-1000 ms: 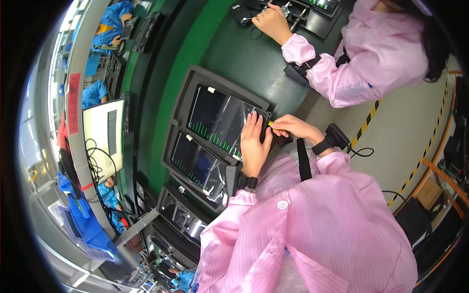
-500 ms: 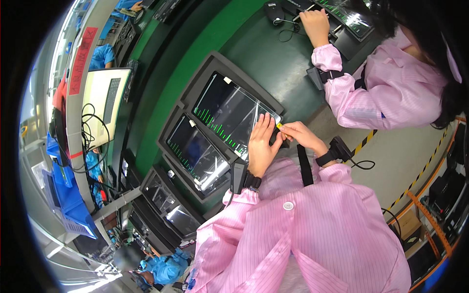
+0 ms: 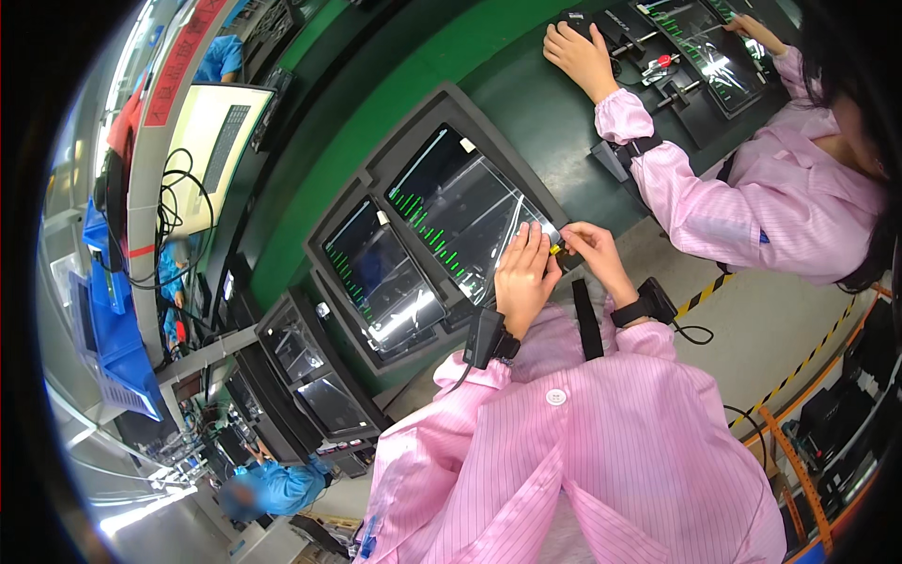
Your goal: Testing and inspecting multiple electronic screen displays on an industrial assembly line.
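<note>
A large dark display panel (image 3: 470, 211) with green bars and a clear, glossy film-like surface lies in a grey tray (image 3: 449, 94). My left hand (image 3: 522, 282) rests on its near right corner, fingers stretched out together. At the same corner my right hand (image 3: 601, 260) has thumb and forefinger closed in a pinch; what is between them is too small to make out. A small yellow tab (image 3: 555, 249) shows between the two hands, beside the right fingertips. A narrower display panel (image 3: 381, 268) sits in the tray's left compartment, left of my left hand.
Another tray with two screens (image 3: 319, 371) stands to the left. At the right a co-worker's hand (image 3: 581, 58) is by a dark fixture holding a display (image 3: 705, 52). Beyond the bench are a lit monitor (image 3: 218, 141), looped cables and blue bins (image 3: 122, 362).
My right fingertips, over the yellow tab before, now pinch just beside it at the corner. My left hand stays on the panel. The co-worker's hand has moved to the left in view.
</note>
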`<state>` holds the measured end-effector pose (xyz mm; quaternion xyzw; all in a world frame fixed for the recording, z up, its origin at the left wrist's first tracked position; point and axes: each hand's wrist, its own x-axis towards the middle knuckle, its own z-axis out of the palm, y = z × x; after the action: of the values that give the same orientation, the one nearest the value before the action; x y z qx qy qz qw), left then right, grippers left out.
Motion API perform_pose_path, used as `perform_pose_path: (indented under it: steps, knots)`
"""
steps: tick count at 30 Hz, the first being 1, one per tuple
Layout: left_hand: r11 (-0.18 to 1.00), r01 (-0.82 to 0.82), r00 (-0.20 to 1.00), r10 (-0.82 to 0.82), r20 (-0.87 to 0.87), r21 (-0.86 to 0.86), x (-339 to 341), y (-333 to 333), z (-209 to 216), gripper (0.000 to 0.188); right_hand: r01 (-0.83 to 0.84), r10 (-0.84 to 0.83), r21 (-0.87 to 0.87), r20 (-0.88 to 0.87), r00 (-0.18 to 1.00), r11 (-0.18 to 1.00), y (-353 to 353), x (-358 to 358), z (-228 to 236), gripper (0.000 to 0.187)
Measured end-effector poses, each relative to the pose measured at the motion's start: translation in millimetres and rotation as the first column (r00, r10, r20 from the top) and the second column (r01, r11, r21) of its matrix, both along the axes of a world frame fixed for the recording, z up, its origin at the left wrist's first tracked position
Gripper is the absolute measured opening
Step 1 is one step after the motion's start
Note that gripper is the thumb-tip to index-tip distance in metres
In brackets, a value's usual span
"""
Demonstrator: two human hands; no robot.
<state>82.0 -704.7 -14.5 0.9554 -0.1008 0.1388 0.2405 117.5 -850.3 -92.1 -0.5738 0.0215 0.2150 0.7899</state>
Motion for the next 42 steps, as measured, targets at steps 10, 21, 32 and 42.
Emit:
perform_pose_path:
  steps: [10,21,32,42]
  knots:
    - [0.995,0.039,0.992,-0.049,0.118,0.087,4.6,-0.1,-8.5,0.03,0.018,-0.018,0.015,-0.006,1.0,1.0,0.5,1.3,10.0,0.015]
    - [0.98,-0.196,0.978,0.198,-0.058,0.033,3.7,17.7,13.9,0.051,0.015,-0.01,-0.086,0.054,0.998,0.996,-6.1,-8.4,11.2,0.02]
    - [0.916,-0.398,0.909,0.388,-0.153,-0.042,-75.6,98.5,48.6,0.034,0.058,-0.062,-0.105,-0.029,0.998,0.993,-33.9,-43.7,34.9,0.015]
    - [0.965,-0.248,0.948,0.26,-0.186,0.087,-66.0,119.4,29.4,0.031,-0.041,0.019,-0.128,-0.169,0.986,0.991,-15.8,-100.5,62.0,0.035]
